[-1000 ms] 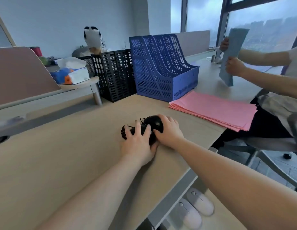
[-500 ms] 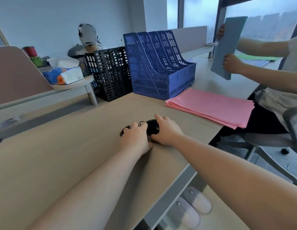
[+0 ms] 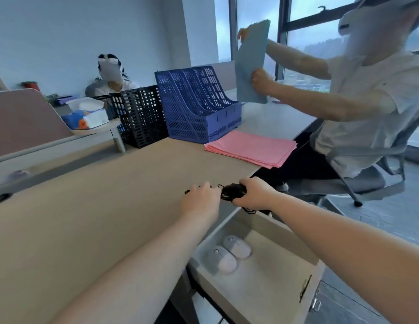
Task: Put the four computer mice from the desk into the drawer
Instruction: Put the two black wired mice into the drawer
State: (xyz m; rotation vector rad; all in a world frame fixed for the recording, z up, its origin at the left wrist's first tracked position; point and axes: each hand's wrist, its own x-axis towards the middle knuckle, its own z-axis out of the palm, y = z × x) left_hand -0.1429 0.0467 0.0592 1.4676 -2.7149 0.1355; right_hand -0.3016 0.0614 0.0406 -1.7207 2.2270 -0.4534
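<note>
My right hand [image 3: 255, 194] grips a black wired mouse [image 3: 234, 190] at the desk's right edge, its cord hanging in loops below toward the open drawer [image 3: 285, 244]. My left hand [image 3: 201, 199] is closed over a second black mouse, of which only a bit of black cord [image 3: 187, 192] shows at the fingers, still over the desk top [image 3: 86, 206]. Two white mice [image 3: 223, 259] [image 3: 237, 246] lie side by side in the drawer's near left corner.
A pink paper stack [image 3: 250, 148], a blue file rack [image 3: 196, 106] and a black file rack [image 3: 138, 115] stand at the desk's far side. A seated person [image 3: 356, 106] on the right holds up a blue folder [image 3: 250, 61], close to the drawer. Another person sits far back.
Both hands have slid the black mice from mid-desk to the right edge above the drawer. The view has shifted, showing more of the open drawer. The neighbour raised the blue folder.
</note>
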